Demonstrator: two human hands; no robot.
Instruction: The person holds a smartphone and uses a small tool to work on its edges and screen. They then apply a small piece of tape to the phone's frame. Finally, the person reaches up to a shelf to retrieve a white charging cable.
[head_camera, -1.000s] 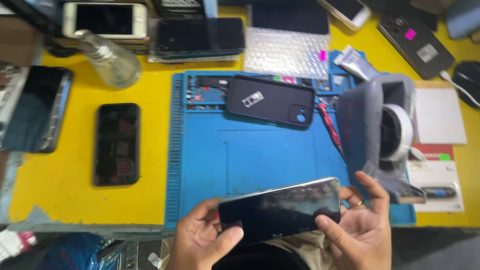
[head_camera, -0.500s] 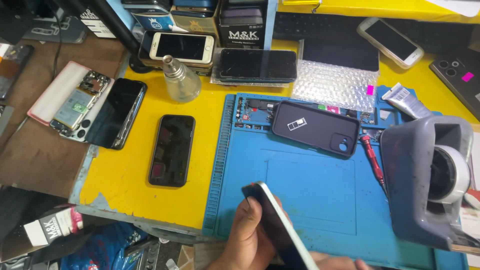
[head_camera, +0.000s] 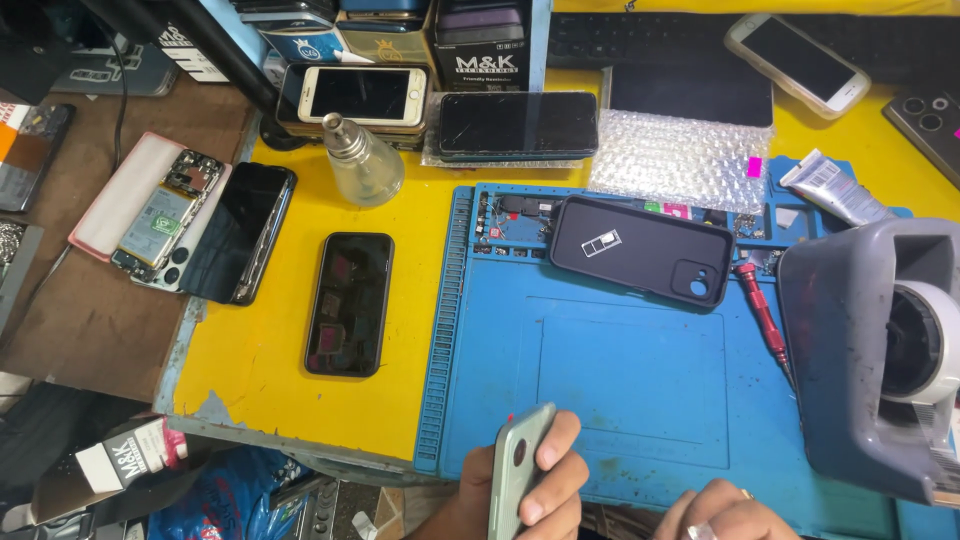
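Bench: yellow table (head_camera: 270, 380) with a blue mat (head_camera: 630, 380) over its right half; brown surface at left.
Left hand: left hand (head_camera: 520, 490) at the bottom edge, closed around a pale green phone (head_camera: 518, 475), thumb across its back; the phone stands on edge over the mat's near border.
Right hand: right hand (head_camera: 725, 510) low beside it, ring visible, only knuckles in view; cannot tell whether it is open or closed, and nothing shows in it.
Step in hand: judged as turning the phone over for inspection above the mat.
Next move calls for: judged, a steady two-handed hold and a bare patch of mat, which lies directly ahead.
Containers: mat's top tray strip (head_camera: 510, 215) holds small parts, too small to identify; clear bottle (head_camera: 362, 160) stands upright, contents unclear.
Nearby: black case (head_camera: 640, 250) on the mat, red screwdriver (head_camera: 762, 315) beside it, grey tape dispenser (head_camera: 870, 350) at right.
Also present: dark phone (head_camera: 350, 303) on the yellow, opened phone (head_camera: 165, 220) at left.
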